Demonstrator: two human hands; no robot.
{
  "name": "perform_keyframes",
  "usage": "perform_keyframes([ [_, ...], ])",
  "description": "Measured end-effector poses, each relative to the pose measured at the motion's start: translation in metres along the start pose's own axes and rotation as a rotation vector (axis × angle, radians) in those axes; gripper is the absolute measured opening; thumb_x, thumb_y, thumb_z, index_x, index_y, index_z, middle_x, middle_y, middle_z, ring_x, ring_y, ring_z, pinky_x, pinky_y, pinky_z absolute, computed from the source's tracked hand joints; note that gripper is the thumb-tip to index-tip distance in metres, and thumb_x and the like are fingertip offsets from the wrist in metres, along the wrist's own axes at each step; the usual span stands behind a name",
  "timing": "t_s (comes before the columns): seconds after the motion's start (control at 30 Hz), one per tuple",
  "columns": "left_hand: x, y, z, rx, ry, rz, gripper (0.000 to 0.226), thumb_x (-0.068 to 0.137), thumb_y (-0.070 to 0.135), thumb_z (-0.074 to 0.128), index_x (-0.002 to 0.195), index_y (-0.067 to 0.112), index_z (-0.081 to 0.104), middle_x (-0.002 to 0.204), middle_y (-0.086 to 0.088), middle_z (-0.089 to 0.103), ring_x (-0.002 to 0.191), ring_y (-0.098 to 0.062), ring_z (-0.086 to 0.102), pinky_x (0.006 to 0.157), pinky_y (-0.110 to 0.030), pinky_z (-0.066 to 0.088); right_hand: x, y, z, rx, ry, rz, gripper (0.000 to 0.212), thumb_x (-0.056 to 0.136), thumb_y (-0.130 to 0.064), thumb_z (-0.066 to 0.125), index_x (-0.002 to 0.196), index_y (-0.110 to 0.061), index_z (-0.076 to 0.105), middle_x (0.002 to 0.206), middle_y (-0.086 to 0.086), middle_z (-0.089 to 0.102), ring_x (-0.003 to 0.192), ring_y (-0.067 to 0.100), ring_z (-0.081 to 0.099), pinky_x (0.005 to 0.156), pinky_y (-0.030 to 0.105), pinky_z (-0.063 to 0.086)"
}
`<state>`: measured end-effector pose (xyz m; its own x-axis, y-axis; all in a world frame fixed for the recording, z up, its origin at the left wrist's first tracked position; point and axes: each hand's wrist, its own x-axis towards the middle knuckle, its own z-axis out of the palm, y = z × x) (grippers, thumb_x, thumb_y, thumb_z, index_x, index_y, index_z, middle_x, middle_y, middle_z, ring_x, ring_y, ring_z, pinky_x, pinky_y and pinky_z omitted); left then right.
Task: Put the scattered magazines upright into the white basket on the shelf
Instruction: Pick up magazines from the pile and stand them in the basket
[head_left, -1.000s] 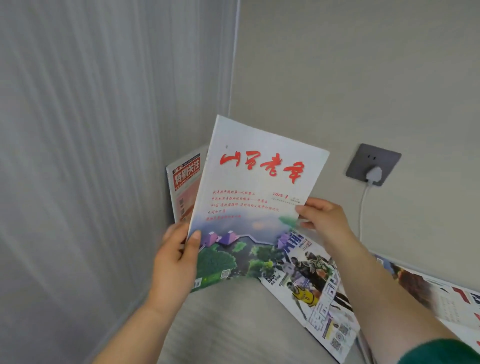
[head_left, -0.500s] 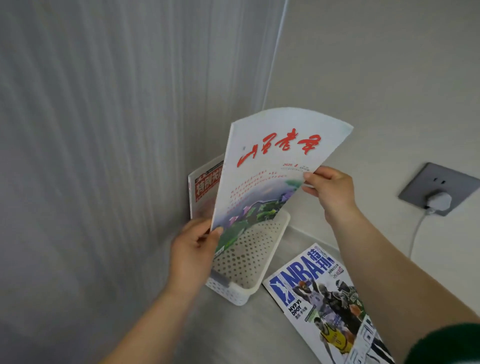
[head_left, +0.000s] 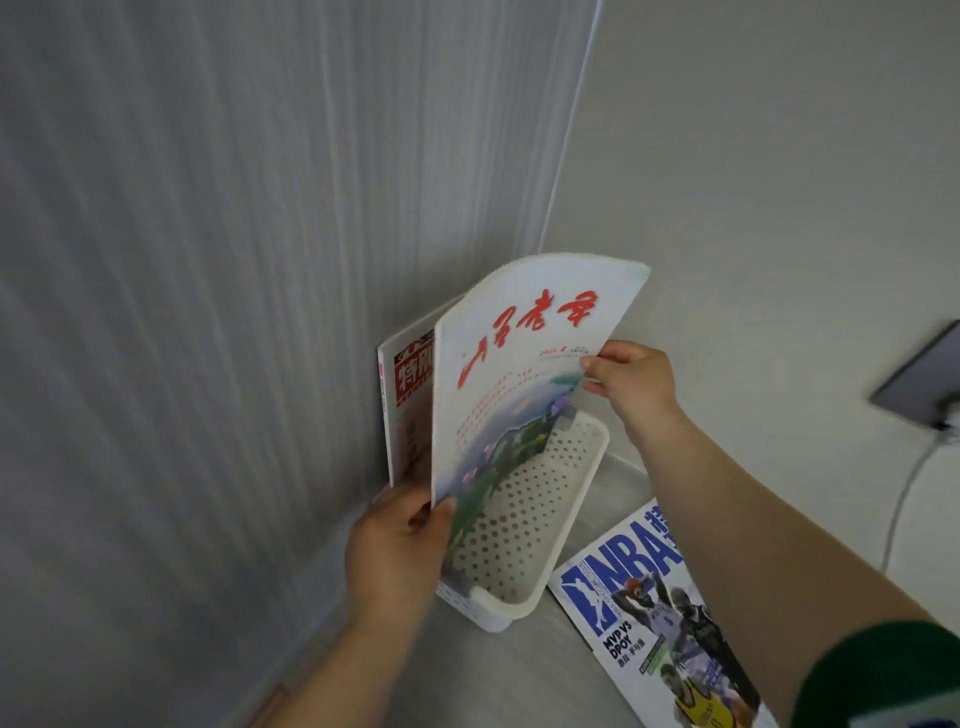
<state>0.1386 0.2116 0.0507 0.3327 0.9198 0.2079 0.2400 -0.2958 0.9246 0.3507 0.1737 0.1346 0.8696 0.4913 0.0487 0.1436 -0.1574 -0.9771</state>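
A white magazine with red characters (head_left: 519, 374) stands nearly upright, its lower edge inside the white perforated basket (head_left: 566, 530) in the shelf's corner. My left hand (head_left: 395, 556) grips its lower left corner at the basket's near end. My right hand (head_left: 628, 384) pinches its right edge above the basket's far end. Behind it, against the left wall, a second magazine with a red title block (head_left: 405, 395) stands upright in the basket. An NBA magazine (head_left: 654, 618) lies flat on the shelf to the right of the basket.
A grey panelled wall (head_left: 182, 312) runs along the left and a beige wall (head_left: 779, 182) along the back. A grey wall socket (head_left: 919, 384) with a white plug and hanging cable sits at the right edge.
The white magazine has swung from facing me to nearly upright and come down into the basket. Both hands kept their grip. My view shifted left, bringing the basket into sight.
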Motion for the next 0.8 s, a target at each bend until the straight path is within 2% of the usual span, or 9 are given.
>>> perform_keyframes([
  [0.1, -0.002, -0.012, -0.001, 0.135, -0.024, 0.029, 0.009, 0.073, 0.01, 0.069, 0.081, 0.013, 0.071, 0.078, -0.006, 0.07, 0.069, -0.026, 0.061, 0.057, -0.024, 0.039, -0.001, 0.01, 0.014, 0.038, -0.02, 0.065, 0.024, 0.082, 0.005, 0.056, 0.105, 0.004, 0.062, 0.095, 0.01, 0.062, 0.068, 0.016, 0.059, 0.056, 0.015, 0.051],
  [0.23, 0.001, -0.017, -0.004, 0.176, -0.023, 0.056, 0.009, 0.074, 0.011, 0.068, 0.083, 0.012, 0.07, 0.081, -0.004, 0.069, 0.073, -0.024, 0.063, 0.061, -0.026, 0.043, 0.003, 0.014, 0.028, 0.093, -0.01, 0.106, 0.024, 0.083, 0.005, 0.054, 0.105, 0.004, 0.061, 0.113, 0.019, 0.063, 0.092, 0.028, 0.061, 0.086, 0.035, 0.05],
  [0.33, 0.003, -0.017, -0.006, 0.157, 0.009, 0.01, 0.008, 0.075, 0.011, 0.068, 0.082, 0.01, 0.07, 0.083, -0.005, 0.064, 0.069, -0.021, 0.059, 0.065, -0.025, 0.041, -0.002, 0.022, 0.032, 0.084, -0.081, 0.112, 0.036, 0.085, -0.003, 0.054, 0.122, -0.007, 0.051, 0.132, 0.011, 0.052, 0.092, 0.014, 0.054, 0.085, 0.03, 0.045],
  [0.4, 0.003, -0.016, -0.006, 0.114, 0.023, -0.021, 0.005, 0.073, 0.008, 0.068, 0.072, 0.012, 0.067, 0.08, -0.007, 0.058, 0.068, -0.023, 0.057, 0.065, -0.026, 0.04, -0.009, 0.033, 0.034, 0.071, -0.19, 0.183, 0.058, 0.087, -0.011, 0.055, 0.138, -0.019, 0.029, 0.147, 0.003, 0.033, 0.11, 0.016, 0.048, 0.087, 0.033, 0.044],
  [0.43, 0.003, -0.015, -0.004, 0.097, 0.042, -0.032, 0.017, 0.073, 0.005, 0.069, 0.065, 0.018, 0.061, 0.078, -0.008, 0.055, 0.067, -0.025, 0.055, 0.064, -0.027, 0.039, -0.014, 0.038, 0.036, 0.066, -0.243, 0.219, 0.064, 0.087, -0.014, 0.056, 0.14, -0.024, 0.022, 0.149, 0.001, 0.027, 0.119, 0.02, 0.044, 0.089, 0.036, 0.044],
  [0.53, 0.0, -0.015, -0.002, 0.062, 0.1, -0.037, 0.036, 0.071, -0.002, 0.067, 0.062, 0.025, 0.045, 0.077, -0.01, 0.052, 0.065, -0.026, 0.05, 0.061, -0.028, 0.036, -0.032, 0.047, 0.048, -0.018, -0.405, 0.228, 0.064, 0.087, -0.019, 0.055, 0.138, -0.036, 0.019, 0.149, -0.002, 0.029, 0.128, 0.025, 0.039, 0.088, 0.039, 0.047],
  [0.63, -0.007, -0.017, -0.003, 0.069, 0.152, -0.018, 0.024, 0.071, -0.009, 0.064, 0.075, 0.012, 0.053, 0.08, -0.006, 0.05, 0.069, -0.027, 0.051, 0.064, -0.038, 0.046, -0.046, 0.05, 0.062, -0.06, -0.529, 0.245, 0.077, 0.085, -0.019, 0.057, 0.14, -0.04, 0.007, 0.148, 0.0, 0.031, 0.125, 0.026, 0.042, 0.08, 0.033, 0.051],
  [0.73, -0.011, -0.017, -0.007, 0.129, 0.169, 0.062, 0.028, 0.067, -0.011, 0.067, 0.073, 0.013, 0.053, 0.078, -0.002, 0.051, 0.071, -0.022, 0.05, 0.066, -0.032, 0.041, -0.054, 0.052, 0.074, -0.012, -0.56, 0.301, 0.083, 0.084, -0.017, 0.059, 0.141, -0.039, 0.002, 0.146, 0.002, 0.033, 0.126, 0.028, 0.041, 0.09, 0.044, 0.051],
  [0.8, -0.013, -0.019, -0.011, 0.221, 0.103, 0.168, 0.023, 0.063, -0.011, 0.07, 0.076, 0.005, 0.061, 0.084, -0.013, 0.059, 0.078, -0.023, 0.055, 0.073, -0.027, 0.042, -0.058, 0.054, 0.081, 0.036, -0.571, 0.325, 0.081, 0.085, -0.014, 0.057, 0.14, -0.04, 0.004, 0.145, 0.003, 0.034, 0.128, 0.029, 0.039, 0.095, 0.048, 0.048],
])
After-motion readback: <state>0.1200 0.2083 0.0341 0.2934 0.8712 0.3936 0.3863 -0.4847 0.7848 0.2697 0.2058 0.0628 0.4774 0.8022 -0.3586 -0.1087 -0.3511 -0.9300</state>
